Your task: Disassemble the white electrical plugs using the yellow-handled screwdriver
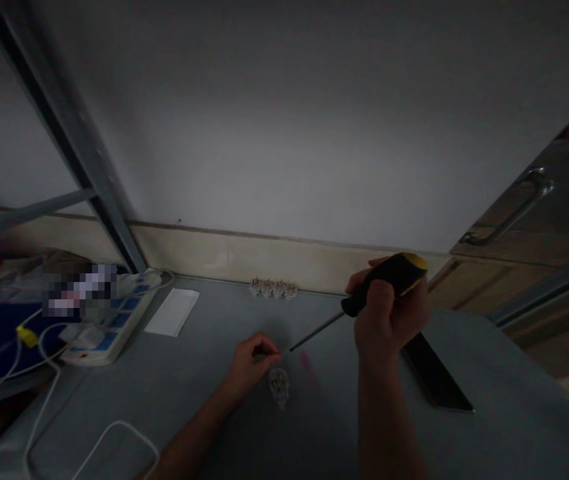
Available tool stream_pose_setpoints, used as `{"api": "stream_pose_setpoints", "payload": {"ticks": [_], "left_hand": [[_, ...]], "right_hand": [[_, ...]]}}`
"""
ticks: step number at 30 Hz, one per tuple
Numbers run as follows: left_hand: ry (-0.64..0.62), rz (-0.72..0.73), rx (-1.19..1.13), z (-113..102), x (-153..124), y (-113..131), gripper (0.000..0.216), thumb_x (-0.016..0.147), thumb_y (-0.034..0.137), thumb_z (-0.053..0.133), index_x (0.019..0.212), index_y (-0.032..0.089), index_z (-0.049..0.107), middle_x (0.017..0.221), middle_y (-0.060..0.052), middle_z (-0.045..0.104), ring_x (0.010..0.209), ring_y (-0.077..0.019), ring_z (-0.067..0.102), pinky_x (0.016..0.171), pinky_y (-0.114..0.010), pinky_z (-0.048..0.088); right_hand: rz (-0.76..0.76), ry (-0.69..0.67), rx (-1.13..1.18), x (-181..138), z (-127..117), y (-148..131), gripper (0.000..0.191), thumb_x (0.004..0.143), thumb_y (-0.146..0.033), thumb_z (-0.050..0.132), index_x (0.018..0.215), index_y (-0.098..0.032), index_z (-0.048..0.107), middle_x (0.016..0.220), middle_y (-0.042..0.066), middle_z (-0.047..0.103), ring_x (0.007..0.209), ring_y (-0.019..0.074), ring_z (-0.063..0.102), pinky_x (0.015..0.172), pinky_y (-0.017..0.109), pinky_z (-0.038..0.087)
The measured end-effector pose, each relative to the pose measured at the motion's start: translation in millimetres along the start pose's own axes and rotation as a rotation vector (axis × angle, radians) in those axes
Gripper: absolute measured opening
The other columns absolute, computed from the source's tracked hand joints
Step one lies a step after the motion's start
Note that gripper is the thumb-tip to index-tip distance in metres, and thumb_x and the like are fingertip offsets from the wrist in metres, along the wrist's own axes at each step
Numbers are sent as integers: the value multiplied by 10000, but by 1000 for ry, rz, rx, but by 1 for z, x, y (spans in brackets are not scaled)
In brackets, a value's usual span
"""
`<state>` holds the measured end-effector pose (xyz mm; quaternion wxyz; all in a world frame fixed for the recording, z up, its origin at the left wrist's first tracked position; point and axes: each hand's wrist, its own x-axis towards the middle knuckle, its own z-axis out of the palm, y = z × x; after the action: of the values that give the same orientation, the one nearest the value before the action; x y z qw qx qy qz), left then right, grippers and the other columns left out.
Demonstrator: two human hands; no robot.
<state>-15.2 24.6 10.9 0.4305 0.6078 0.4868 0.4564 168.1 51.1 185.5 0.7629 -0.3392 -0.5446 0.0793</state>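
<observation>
My right hand (389, 319) is closed round the black and yellow handle of a screwdriver (384, 279); its thin shaft slants down to the left, tip near my left fingers. My left hand (252, 360) rests on the grey table (174, 400) with fingers pinched together on something too small to make out. Just right of that hand lies a small clear plug-like part (279, 387). A faint pinkish mark (307, 364) shows on the table beside it.
A row of small clear parts (273, 289) stands at the table's back edge. A white power strip (114, 325) with cables lies at the left, a white card (172, 311) beside it. A dark flat slab (434, 377) lies right of my right arm. A cabinet with handle (514, 213) stands right.
</observation>
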Motion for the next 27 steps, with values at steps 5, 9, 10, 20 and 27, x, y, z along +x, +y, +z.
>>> {"api": "stream_pose_setpoints", "payload": {"ticks": [5,9,10,20,27], "left_hand": [[-29,-8,-128,6,0,0,277,744,426,750,661,188,633,757,-54,736,737,-202,707,719,-309,565],[-8,-12,-159,7,2,1,254,738,369,776,689,196,597,768,-51,718,757,-202,703,761,-328,569],[-3,-13,-160,7,2,2,237,741,348,776,700,196,600,761,-46,708,751,-199,697,760,-329,568],[16,-3,-127,5,2,5,124,746,250,726,746,189,618,751,-19,674,729,-180,679,733,-313,567],[16,30,-81,4,1,4,107,753,258,714,738,191,631,739,-13,676,723,-169,665,721,-288,553]], "right_hand": [[-29,242,61,4,8,-9,209,868,-380,572,887,-172,583,534,-53,537,387,93,476,376,227,364],[-42,303,59,6,9,-9,248,858,-439,619,882,-194,587,536,-52,518,383,102,475,356,251,343],[-40,306,64,7,9,-9,248,863,-441,620,890,-196,584,540,-56,511,383,98,474,355,249,337],[-90,263,70,6,11,-3,276,839,-449,661,854,-180,600,600,-50,531,356,89,496,303,222,337],[-121,292,108,3,13,-8,270,857,-449,673,878,-185,618,660,-53,560,376,65,483,295,208,341]]}}
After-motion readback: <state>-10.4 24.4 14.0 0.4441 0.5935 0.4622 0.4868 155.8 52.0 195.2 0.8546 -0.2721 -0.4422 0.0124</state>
